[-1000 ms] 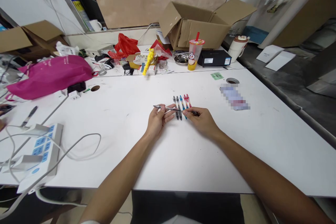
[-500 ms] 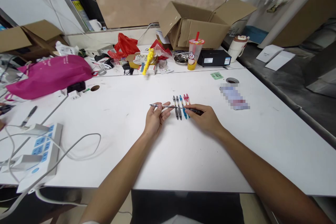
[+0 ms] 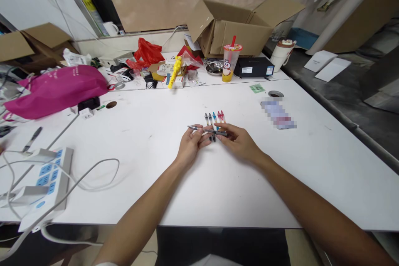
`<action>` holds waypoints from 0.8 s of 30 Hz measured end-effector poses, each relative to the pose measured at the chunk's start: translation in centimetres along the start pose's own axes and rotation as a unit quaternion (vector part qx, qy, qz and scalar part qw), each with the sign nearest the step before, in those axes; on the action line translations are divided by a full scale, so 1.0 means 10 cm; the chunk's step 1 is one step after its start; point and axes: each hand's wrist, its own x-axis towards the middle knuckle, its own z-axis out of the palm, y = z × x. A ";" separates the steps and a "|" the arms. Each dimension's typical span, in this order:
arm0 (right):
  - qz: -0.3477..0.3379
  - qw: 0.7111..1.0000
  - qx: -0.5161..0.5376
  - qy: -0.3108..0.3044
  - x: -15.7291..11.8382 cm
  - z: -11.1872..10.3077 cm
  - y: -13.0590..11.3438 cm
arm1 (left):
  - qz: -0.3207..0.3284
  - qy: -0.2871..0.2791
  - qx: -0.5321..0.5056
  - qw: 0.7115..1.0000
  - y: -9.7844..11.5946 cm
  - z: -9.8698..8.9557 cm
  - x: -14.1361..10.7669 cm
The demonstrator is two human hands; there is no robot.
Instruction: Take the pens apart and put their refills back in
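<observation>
Between my two hands is a dark pen (image 3: 208, 131), held nearly level above the table. My left hand (image 3: 191, 143) pinches its slimmer left end between thumb and finger, the other fingers spread beneath. My right hand (image 3: 238, 139) grips the thicker dark end. Just behind and below the hands lies a row of pens: two black pens (image 3: 210, 117), a blue pen (image 3: 214, 116) and two red pens (image 3: 221, 115). My hands cover the near parts of the row. Whether the held pen is one piece or two parts meeting is too small to tell.
On the white table (image 3: 199, 191), a power strip (image 3: 64, 174) with looping cables stands left. A pixelated item (image 3: 278, 114), a tape roll (image 3: 276, 94) and a green packet (image 3: 257, 88) lie right. A drink cup (image 3: 230, 64), open carton (image 3: 237, 35) and magenta bag (image 3: 59, 91) line the back.
My hands have come closer together, the left moving right and slightly nearer me. The visible span of the held pen is shorter. The row of pens has stayed in place.
</observation>
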 end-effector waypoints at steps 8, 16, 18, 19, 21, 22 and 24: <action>0.028 0.999 0.020 -0.003 -0.03 0.05 -0.06 | 0.022 0.011 0.004 1.000 -0.01 0.05 -0.04; 0.032 0.999 -0.016 -0.017 -0.01 0.03 -0.04 | 0.019 0.028 -0.025 0.999 0.03 0.03 0.01; 0.035 0.999 -0.014 -0.010 -0.01 0.03 -0.05 | 0.019 0.029 -0.024 0.999 0.03 0.02 0.02; 0.032 0.999 -0.012 -0.005 -0.01 0.03 -0.05 | 0.018 0.029 -0.021 0.999 0.03 0.02 0.02; 0.027 1.000 -0.011 -0.005 -0.01 0.03 -0.05 | 0.017 0.032 -0.017 0.999 0.03 0.01 0.02; 0.026 1.000 -0.011 -0.006 -0.01 0.03 -0.06 | 0.017 0.034 -0.016 0.999 0.03 0.01 0.02; 0.035 0.999 -0.009 -0.012 -0.01 0.03 -0.07 | 0.019 0.037 -0.012 0.999 0.04 0.01 0.02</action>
